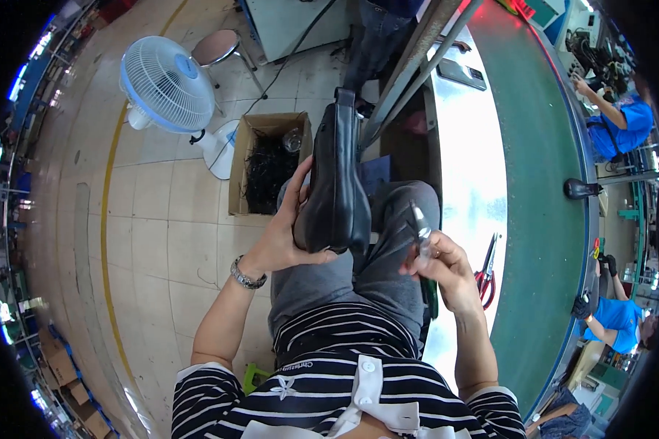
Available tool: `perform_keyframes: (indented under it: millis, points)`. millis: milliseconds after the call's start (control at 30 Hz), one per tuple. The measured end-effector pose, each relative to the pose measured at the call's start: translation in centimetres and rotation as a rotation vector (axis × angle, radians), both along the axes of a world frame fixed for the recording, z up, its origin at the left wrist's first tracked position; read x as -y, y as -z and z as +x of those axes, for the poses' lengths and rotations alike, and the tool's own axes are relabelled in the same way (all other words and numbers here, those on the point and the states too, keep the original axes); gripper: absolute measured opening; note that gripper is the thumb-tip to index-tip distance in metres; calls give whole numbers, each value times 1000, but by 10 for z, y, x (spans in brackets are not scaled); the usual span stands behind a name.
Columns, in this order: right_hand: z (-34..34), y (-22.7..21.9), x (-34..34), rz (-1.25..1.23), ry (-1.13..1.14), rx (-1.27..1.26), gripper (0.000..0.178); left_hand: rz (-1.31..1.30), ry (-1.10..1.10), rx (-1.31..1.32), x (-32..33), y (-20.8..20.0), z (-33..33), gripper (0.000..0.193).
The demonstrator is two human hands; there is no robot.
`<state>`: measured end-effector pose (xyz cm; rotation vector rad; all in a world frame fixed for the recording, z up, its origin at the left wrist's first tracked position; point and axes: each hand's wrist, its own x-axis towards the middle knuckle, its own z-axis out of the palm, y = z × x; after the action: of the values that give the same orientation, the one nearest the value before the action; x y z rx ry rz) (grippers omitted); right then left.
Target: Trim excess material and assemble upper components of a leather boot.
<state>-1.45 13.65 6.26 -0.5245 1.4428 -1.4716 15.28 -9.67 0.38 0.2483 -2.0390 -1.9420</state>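
My left hand (282, 227), with a metal watch on the wrist, is closed round the lower left side of a black leather shoe (337, 175). The shoe is held lengthwise above my lap, its wide end towards me and its narrow end away. My right hand (447, 271) pinches a pen-like tool (421, 223) with a pointed metal tip, which points away from me. A gap separates this tool from the shoe. Red-handled scissors (487, 274) lie on the metal bench top, just right of my right hand.
A cardboard box (239, 172) of black scraps stands on the floor ahead, by a white fan (167, 80) and a round stool (216, 47). To my right run a shiny metal bench (468, 146) and a green conveyor belt (538, 183) carrying another black shoe (582, 189). People in blue work beyond.
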Motion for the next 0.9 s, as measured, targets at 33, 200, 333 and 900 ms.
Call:
perform_keyframes:
  millis: [33, 200, 333, 900]
  points:
    - [1, -3, 2, -8, -75, 14, 24, -4, -9, 7, 1, 7, 5, 132]
    - [7, -15, 26, 19, -363, -1, 18, -60, -2, 15, 0, 39, 23, 136]
    - [11, -15, 37, 107, -422, 21, 35, 34, 14, 1, -4, 49, 30, 135]
    - [-3, -52, 40, 300, -615, -406, 33, -145, 94, -79, -25, 45, 32, 127]
